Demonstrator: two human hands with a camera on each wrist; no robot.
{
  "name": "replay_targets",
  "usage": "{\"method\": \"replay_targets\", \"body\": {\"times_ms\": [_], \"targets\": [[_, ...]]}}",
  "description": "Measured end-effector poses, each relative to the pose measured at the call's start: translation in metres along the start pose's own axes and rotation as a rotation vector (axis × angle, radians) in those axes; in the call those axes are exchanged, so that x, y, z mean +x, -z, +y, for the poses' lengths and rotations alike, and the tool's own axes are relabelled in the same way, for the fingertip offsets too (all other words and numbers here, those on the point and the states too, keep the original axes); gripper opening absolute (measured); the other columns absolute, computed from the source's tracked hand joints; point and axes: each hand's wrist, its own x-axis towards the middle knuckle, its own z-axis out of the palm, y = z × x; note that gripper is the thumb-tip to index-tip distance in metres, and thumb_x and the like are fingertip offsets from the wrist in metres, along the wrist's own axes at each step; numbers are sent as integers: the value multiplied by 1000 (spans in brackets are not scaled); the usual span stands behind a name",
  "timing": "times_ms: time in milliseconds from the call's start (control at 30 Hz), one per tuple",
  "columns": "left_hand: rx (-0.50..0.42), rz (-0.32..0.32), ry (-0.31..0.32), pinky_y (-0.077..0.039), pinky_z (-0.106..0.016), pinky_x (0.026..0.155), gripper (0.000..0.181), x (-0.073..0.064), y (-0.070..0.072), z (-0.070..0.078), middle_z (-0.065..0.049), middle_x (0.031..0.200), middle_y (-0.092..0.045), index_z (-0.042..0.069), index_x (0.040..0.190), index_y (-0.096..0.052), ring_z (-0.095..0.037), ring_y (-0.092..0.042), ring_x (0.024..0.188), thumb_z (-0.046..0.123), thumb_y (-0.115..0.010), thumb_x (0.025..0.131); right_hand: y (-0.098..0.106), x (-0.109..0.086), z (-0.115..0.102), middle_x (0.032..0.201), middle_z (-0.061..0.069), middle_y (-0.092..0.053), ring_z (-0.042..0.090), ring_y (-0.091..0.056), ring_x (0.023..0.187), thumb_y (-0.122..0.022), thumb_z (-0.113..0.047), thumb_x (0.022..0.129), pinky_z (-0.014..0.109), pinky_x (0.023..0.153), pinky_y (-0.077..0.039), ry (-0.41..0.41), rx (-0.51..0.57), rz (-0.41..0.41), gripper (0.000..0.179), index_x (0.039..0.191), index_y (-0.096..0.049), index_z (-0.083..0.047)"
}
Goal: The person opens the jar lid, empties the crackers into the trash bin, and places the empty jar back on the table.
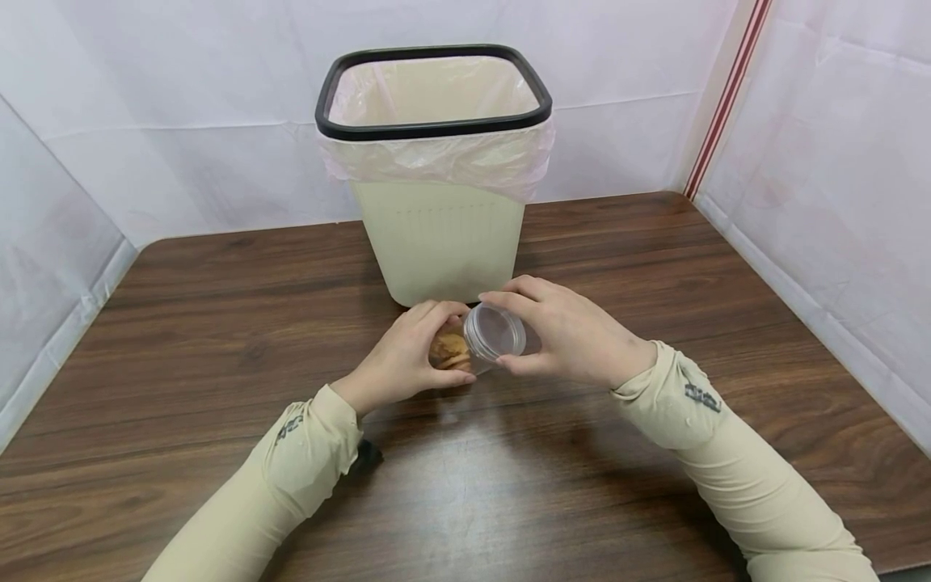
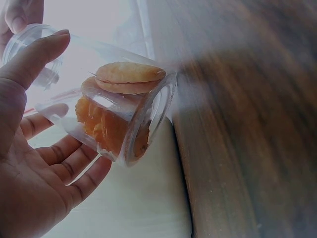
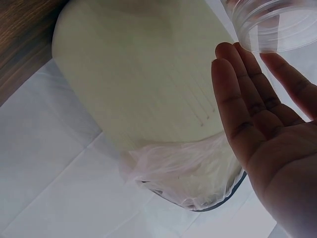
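Note:
A clear plastic jar [image 2: 77, 52] lies tilted close in front of the bin, its round mouth [image 1: 495, 331] facing right. Golden-brown cookies [image 2: 106, 121], one resembling a sandwich biscuit [image 2: 130, 74], lie near its base. My left hand [image 1: 410, 352] grips the jar's body, thumb on the near side and fingers around the far side. At the ringed mouth end, my right hand [image 1: 570, 331] holds the rim between its thumb and fingers. Whether a clear lid covers the mouth, I cannot tell. In the right wrist view only the ringed end shows, beside the fingertips.
Behind both hands stands a cream waste bin [image 1: 447, 238] with a black rim [image 1: 434, 132] and a pinkish plastic liner [image 1: 451, 159]. A small black object [image 1: 366, 458] lies partly under the left sleeve. White sheeting [image 1: 182, 105] surrounds the brown wood-grain table [image 1: 240, 347].

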Motion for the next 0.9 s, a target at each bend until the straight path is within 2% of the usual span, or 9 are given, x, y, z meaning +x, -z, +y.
{"method": "replay_targets", "body": {"times_ms": [533,900], "targets": [[-21,12,6,-45,-44,95,68,0,-1,-2,-10,112,-63,10,125,-54,-24,-58,105,32,-86,69,4,0,3,115,12,-61,21,-62,96,-78,-30,74,35,84,-52,-9,-7,5,64,129,-57,-5],[-8,12,5,-45,-43,92,70,0,2,-1,-8,109,-62,7,125,-53,-22,-57,102,32,-85,69,8,-2,7,113,11,-62,22,-63,95,-77,-31,75,36,83,-52,-24,-31,0,63,129,-58,-4]]}}
